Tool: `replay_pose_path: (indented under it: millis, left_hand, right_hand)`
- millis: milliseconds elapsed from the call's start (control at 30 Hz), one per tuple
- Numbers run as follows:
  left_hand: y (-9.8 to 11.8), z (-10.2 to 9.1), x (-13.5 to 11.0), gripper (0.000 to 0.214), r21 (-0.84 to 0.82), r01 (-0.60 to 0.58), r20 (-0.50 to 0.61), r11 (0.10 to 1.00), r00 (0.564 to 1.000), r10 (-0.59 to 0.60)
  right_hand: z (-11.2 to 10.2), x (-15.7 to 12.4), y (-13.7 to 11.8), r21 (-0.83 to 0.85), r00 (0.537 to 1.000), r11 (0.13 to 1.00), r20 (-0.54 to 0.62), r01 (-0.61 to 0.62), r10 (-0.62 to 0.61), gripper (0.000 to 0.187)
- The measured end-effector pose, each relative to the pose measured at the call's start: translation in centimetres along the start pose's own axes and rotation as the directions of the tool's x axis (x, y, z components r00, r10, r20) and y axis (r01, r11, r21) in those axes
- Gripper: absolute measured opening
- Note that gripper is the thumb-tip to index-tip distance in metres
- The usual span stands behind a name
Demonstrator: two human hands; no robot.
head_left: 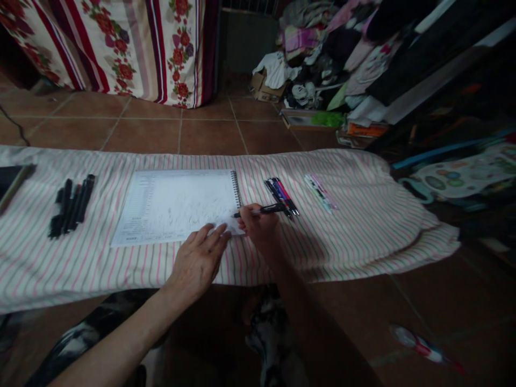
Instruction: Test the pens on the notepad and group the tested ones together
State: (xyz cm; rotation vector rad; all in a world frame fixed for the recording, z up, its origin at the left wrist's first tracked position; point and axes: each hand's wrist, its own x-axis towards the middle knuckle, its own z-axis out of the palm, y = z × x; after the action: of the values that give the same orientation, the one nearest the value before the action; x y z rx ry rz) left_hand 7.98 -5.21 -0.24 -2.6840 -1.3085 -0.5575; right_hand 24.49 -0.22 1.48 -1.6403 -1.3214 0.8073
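A spiral-bound pad (pixel 181 188) lies flat on a striped cloth, its coil along the right side. Faint pencil-like strokes cover the lower middle of its page, and printed text runs along the left and bottom margins. My left hand (pixel 200 252) rests flat with fingers stretched over the pad's lower edge. In my right hand (pixel 258 223) a dark pen (pixel 268 208) is pinched, its tip at the page near the lower right corner. Just right of that hand lie several pens (pixel 280 193) in a bunch, dark, purple and red.
Pale pens (pixel 320 192) lie farther right on the striped cloth (pixel 363 215). Several black markers (pixel 72 207) are grouped at the left, beside a dark framed object (pixel 14 183). Beyond the table are a flowered curtain (pixel 141 48), a cardboard box (pixel 266 88) and heaped clothes.
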Motion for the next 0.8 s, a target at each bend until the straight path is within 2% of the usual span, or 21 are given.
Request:
replay_pose_path:
  millis: [233, 500, 700, 800]
  left_hand:
    - [0.2, 0.8, 0.9, 0.037, 0.044, -0.006, 0.013, 0.999, 1.0, 0.006]
    - [0.4, 0.4, 1.3, 0.032, 0.084, -0.019, 0.025, 0.996, 1.0, 0.017]
    - [0.4, 0.3, 1.2, 0.032, 0.092, -0.01, 0.026, 0.996, 1.0, 0.008]
    - [0.4, 0.4, 1.2, 0.033, 0.09, -0.01, 0.026, 0.996, 1.0, 0.008]
  right_hand:
    - [-0.2, 0.3, 0.7, -0.056, 0.998, 0.998, 0.043, 0.038, -0.036, 0.024]
    - [0.4, 0.2, 1.2, -0.126, 0.987, 0.979, 0.053, 0.157, -0.152, 0.024]
    - [-0.1, 0.1, 0.6, -0.086, 0.99, 0.993, 0.124, 0.08, -0.069, 0.021]
    - [-0.1, 0.1, 0.5, -0.095, 0.996, 0.994, 0.079, 0.047, -0.039, 0.021]
